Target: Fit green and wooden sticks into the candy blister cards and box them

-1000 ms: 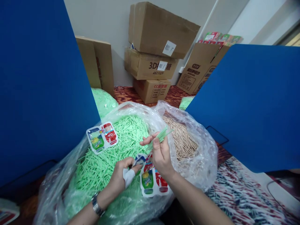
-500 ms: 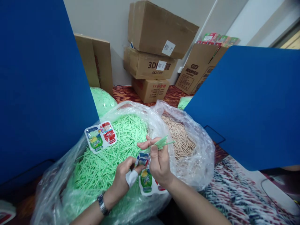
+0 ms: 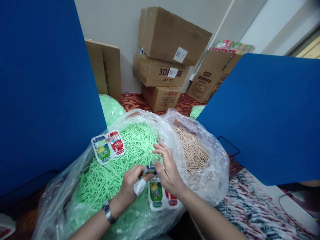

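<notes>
My left hand [image 3: 130,183] pinches a small printed packet [image 3: 149,170] in blue and other colours. Something white [image 3: 139,187] lies against its thumb side. At the top of the packet, my right hand [image 3: 168,170] has its thumb and bent fingers around a bunch of thin green sticks [image 3: 156,158]. The fingers partly hide the sticks' lower ends. Beneath both hands spreads a clear plastic bag [image 3: 57,203] full of loose green sticks [image 3: 107,176]. A two-part blister pack [image 3: 155,191] with Sprite and red pictures lies just below the right hand, partly covered by it.
Another Sprite and Cola blister pack [image 3: 108,146] lies on the green sticks at left. To the right, a second bag holds brown sticks [image 3: 191,150]. Blue panels [image 3: 265,120] flank both sides. Stacked cardboard boxes [image 3: 172,36] stand at the back.
My right hand has tilted more upright, and the green sticks have moved from jutting out rightward to the packet's top. My left hand still grips the packet.
</notes>
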`<state>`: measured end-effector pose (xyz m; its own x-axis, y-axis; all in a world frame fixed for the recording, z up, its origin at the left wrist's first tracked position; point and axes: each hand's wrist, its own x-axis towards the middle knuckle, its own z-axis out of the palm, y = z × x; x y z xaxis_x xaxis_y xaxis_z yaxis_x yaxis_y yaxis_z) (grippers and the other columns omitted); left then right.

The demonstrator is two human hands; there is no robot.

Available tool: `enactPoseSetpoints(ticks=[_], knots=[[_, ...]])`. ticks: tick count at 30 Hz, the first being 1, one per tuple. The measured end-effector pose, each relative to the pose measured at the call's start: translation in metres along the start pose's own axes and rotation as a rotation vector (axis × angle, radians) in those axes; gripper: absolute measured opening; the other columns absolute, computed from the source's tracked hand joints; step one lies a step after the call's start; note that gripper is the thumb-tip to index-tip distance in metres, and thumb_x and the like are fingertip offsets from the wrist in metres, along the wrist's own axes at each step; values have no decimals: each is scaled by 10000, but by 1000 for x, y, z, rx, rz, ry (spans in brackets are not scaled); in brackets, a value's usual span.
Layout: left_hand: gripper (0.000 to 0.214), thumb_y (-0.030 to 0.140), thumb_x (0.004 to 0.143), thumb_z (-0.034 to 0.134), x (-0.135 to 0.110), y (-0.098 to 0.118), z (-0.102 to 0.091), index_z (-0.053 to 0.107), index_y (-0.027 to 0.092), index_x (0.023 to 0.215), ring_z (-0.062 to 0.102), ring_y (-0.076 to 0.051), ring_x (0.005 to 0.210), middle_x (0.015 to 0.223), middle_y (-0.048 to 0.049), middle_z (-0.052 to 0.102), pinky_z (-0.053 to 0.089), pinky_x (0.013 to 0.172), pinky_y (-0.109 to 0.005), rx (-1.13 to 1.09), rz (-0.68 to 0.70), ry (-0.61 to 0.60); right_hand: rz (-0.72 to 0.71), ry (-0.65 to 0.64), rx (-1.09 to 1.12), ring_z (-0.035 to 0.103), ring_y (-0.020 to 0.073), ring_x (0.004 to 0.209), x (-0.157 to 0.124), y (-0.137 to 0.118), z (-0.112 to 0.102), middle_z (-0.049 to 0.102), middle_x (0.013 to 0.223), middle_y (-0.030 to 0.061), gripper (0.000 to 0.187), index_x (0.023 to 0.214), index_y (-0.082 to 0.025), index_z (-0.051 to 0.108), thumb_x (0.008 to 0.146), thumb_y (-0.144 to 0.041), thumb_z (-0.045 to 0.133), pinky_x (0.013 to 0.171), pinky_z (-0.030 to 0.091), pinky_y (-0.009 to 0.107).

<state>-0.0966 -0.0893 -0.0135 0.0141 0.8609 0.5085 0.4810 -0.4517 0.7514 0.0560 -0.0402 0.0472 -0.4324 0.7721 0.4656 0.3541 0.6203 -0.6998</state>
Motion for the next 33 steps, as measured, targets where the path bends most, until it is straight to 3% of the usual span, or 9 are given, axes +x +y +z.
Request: enactPoseSetpoints(ticks=[4,8,12,14,16,19,21,23,33], knots=[[92,235,853,616,5,-1,-3,560,177,807,506,-130,608,687,12,550,394,583,-236,-8,-1,-18,-88,-65,-22,363,260,1330,8,4,-12,396,1435,119,553,1440,-247,201,937,-335,414,1073,303,542],[152,267,859,592,6,-3,-5,555,165,753,484,-128,586,663,13,526,385,559,-238,-55,-45,-16,-304,-281,-140,344,309,1342,13,11,-15,481,1388,85,608,1441,-306,258,892,-395,504,1084,181,637],[171,304,841,616,4,-10,-3,591,158,754,506,-132,607,679,5,564,409,568,-240,-148,-212,-38,-183,-218,-108,378,245,1326,21,32,-24,420,1433,95,551,1447,-273,252,930,-325,435,1062,329,515],[188,327,833,621,3,-14,-3,610,154,761,523,-137,607,683,-3,588,426,560,-243,-223,-292,-31,-151,-240,-103,478,238,1237,25,44,-27,529,1327,103,453,1348,-242,428,908,-331,487,1004,407,457],[185,334,832,616,5,-16,-3,636,151,811,564,-151,639,725,-22,628,462,585,-256,-306,-331,-32,-118,-283,-65,614,209,999,26,51,-27,665,1051,75,266,1115,-214,596,895,-340,515,865,494,375],[304,330,820,624,10,-14,-3,609,166,1075,631,-212,903,1019,-93,664,511,780,-319,-461,-352,28,-54,-185,16,612,152,731,25,48,-23,640,783,21,180,889,-198,612,918,-316,479,687,494,280],[546,326,767,680,13,-13,-3,491,178,1257,587,-250,1081,1213,-135,594,483,903,-367,-551,-363,94,-72,-114,20,593,151,723,24,40,-20,620,775,20,161,860,-203,602,914,-304,488,671,471,274],[669,307,713,731,15,-12,-3,438,168,1298,581,-265,1104,1242,-154,576,478,923,-389,-574,-380,117,-94,-69,1,581,153,729,24,33,-18,611,779,24,142,851,-206,598,911,-284,495,668,456,275],[232,301,770,687,16,-12,-9,664,141,937,661,-203,774,873,-64,722,540,715,-322,-439,-447,38,-93,-41,-29,582,158,782,18,32,-5,603,824,36,98,895,-205,579,911,-247,493,704,470,286]])
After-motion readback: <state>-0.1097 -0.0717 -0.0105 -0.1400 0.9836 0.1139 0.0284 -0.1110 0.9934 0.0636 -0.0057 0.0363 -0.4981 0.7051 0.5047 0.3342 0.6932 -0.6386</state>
